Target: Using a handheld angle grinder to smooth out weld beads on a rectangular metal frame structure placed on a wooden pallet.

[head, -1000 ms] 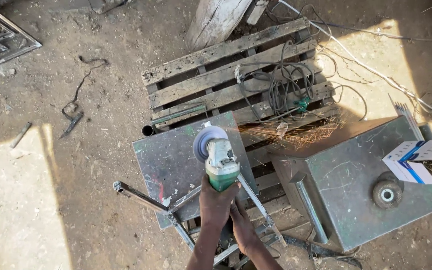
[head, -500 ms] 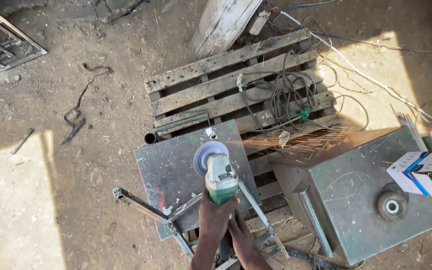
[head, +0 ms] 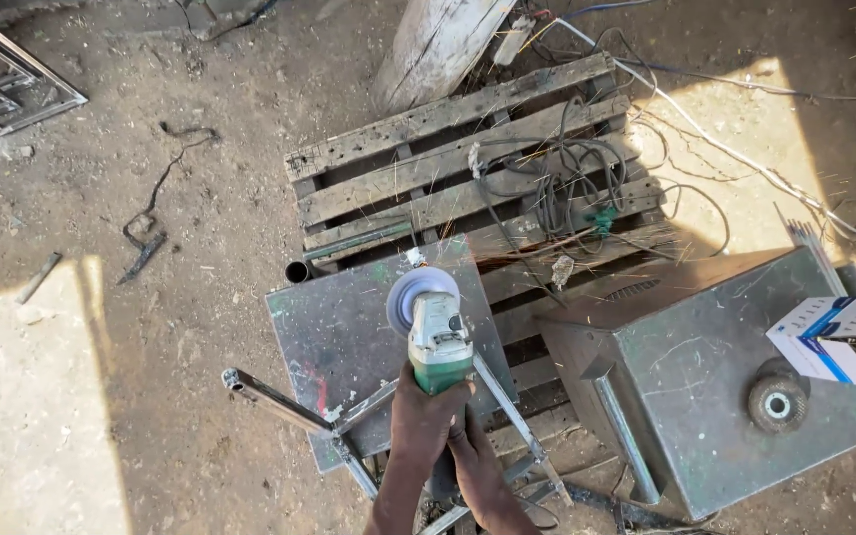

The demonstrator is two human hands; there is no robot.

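Both my hands hold a green and grey angle grinder [head: 437,342]. My left hand [head: 426,416] wraps its body just behind the head. My right hand [head: 476,474] grips the rear end lower down. The grinder's round disc [head: 416,294] bears on the far part of a grey steel plate [head: 344,337] lying on a wooden pallet [head: 418,124]. Thin sparks stream off to the right across the pallet slats. A frame of square steel tubes [head: 274,399] lies across the near edge of the plate.
A grey metal box [head: 705,367] stands to the right, with a spare grinding disc [head: 777,401] and a white and blue carton [head: 834,332] on top. Tangled cables [head: 572,188] lie on the pallet. A wooden post [head: 438,45] and a metal grate [head: 2,89] are farther off.
The grinder stays on the plate in both hands. The spray of sparks to the right has thinned. My view has shifted slightly.
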